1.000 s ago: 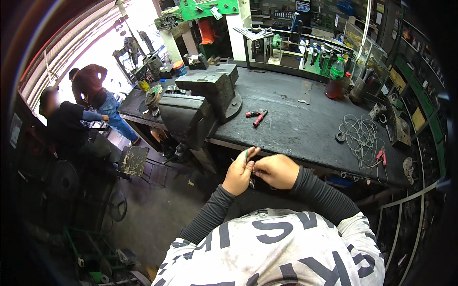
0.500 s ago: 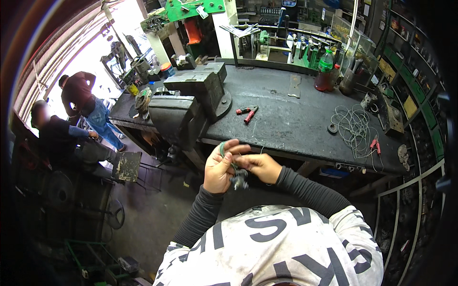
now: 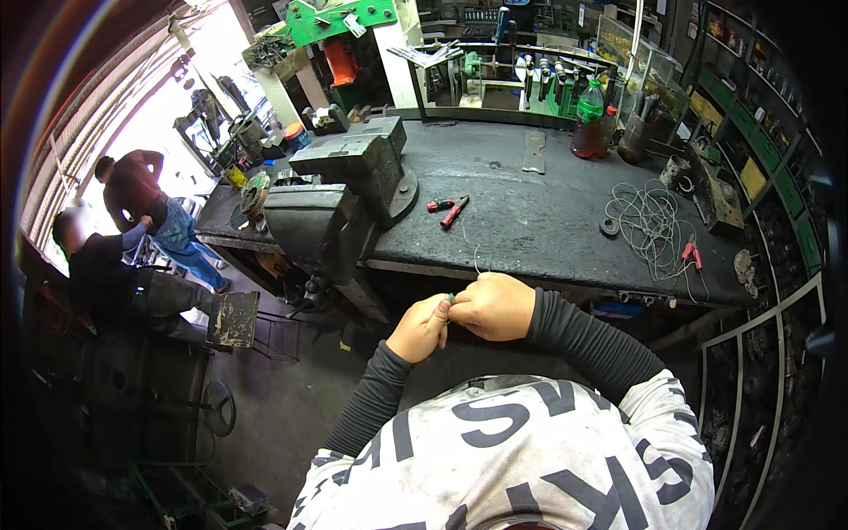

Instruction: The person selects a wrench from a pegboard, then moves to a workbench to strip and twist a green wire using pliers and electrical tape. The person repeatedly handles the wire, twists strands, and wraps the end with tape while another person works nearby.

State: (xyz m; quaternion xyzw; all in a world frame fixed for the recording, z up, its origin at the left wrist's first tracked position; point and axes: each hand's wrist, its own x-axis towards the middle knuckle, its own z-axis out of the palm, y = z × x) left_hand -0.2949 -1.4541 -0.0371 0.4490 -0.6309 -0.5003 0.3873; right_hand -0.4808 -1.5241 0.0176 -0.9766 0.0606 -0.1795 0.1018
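Just in front of the bench edge, my two hands meet, fingertips together. My left hand is closed in a pinch with the thumb on top. A small bit of green wire shows at its fingertips; the rest is hidden by the fingers. My right hand is closed against it, back of the hand upward. From above the right hand a thin pale wire curves up onto the bench. Beyond it lie red-handled pliers with a second short red-and-black piece beside them.
A large bench vise stands on the left of the dark workbench. To the right lie a tangled wire coil, a tape roll and red clips. Bottles stand behind. Two people are at far left near a stool.
My left hand has turned from palm-up to closed, and the dark piece hanging from it is now out of sight. My right hand has closed and come up beside its fingertips.
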